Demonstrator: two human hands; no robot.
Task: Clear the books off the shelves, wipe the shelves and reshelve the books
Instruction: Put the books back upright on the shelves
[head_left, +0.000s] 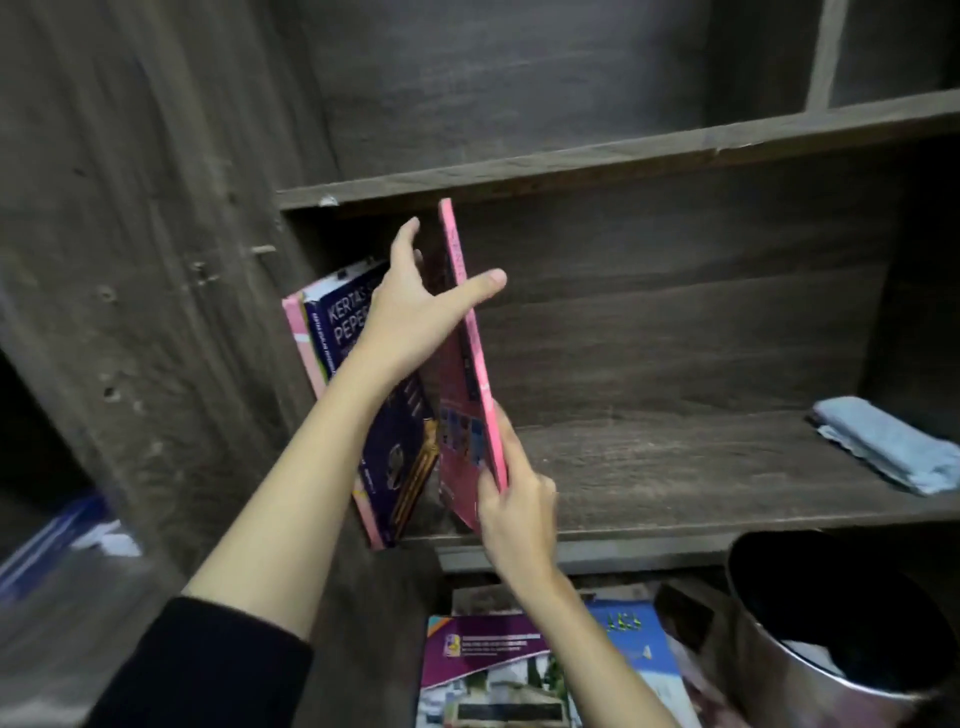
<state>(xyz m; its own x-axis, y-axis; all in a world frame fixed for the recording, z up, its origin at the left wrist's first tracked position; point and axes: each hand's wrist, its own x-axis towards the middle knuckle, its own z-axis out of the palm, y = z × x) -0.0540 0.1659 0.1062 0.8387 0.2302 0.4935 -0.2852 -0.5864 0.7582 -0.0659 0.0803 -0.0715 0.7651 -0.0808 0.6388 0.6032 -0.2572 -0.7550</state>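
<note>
the pink book (460, 395) is held upright at the left part of the middle shelf (675, 467), just beside a dark blue book (363, 332) that leans toward the side wall. whether its lower edge already touches the board cannot be told. it is clamped in two places. the left hand (415, 301) is closed on the upper half, with the thumb laid across the spine and the fingers on the left cover. the right hand (514, 499) pinches the lower corner near the front edge of the shelf.

for this reshelving step, the bottom edge should be seated fully on the board first. then the top should be tipped left until the cover lies flat against the dark blue book. the lower grip is best released last, so that the thin book (it looks soft and may bend) is not let slide forward.

the long axis of the pink book runs nearly vertical, with the top tilted a little to the left, and the spine is turned outward. a folded blue cloth (883, 447) lies at the right end of the same shelf, well apart. more books (493, 660) are piled below, beside a metal bin (810, 649).
</note>
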